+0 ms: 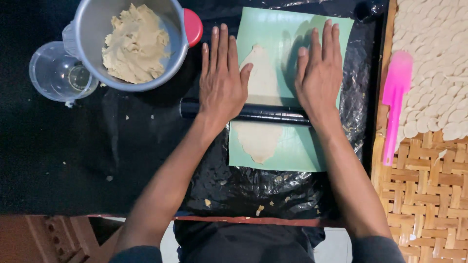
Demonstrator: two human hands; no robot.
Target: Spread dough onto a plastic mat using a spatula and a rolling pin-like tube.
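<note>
Both hands, the left hand [222,80] and right hand [319,75], lie open and flat, palms pressing a black rolling pin [258,113] across the pale dough sheet [261,104] on a green mat [292,146] mid-desk, spreading even pressure.

Both arms fwd, left hand [222,78] & right hand [319,73] flat, palms down, fingers straight.

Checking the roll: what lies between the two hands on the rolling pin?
Head view: between left hand and right hand, flattened dough on the green mat, crossed by the rolling pin.
</note>
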